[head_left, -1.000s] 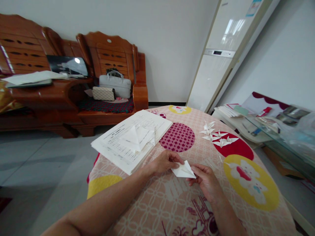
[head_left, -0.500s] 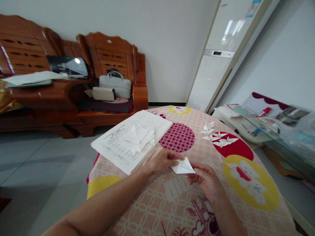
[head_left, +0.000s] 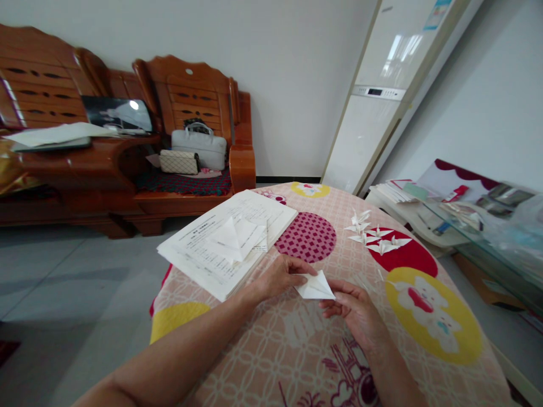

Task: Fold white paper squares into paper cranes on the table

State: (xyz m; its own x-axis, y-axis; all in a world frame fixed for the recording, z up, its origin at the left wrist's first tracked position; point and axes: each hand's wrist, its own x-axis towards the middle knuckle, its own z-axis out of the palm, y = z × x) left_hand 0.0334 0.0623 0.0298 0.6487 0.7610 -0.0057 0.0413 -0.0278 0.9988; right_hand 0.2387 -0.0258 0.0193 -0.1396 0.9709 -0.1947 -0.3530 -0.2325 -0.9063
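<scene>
A small folded white paper piece (head_left: pixel 316 287) is held just above the patterned tablecloth (head_left: pixel 305 350). My left hand (head_left: pixel 282 276) pinches its left side with fingers closed. My right hand (head_left: pixel 354 308) grips its right corner from below, fingers curled. A stack of printed sheets (head_left: pixel 224 240) with a folded paper square on top lies to the left, beyond my left hand. Several finished white paper cranes (head_left: pixel 375 234) sit on the cloth at the far right.
A wooden bench (head_left: pixel 127 152) with a grey bag (head_left: pixel 199 146) stands behind the table. A tall white appliance (head_left: pixel 382 96) is at the back right. A glass-topped side table (head_left: pixel 458 217) with papers is on the right.
Both hands lifted the folded paper slightly and shifted it a little up and left; the right fingers moved under its right corner.
</scene>
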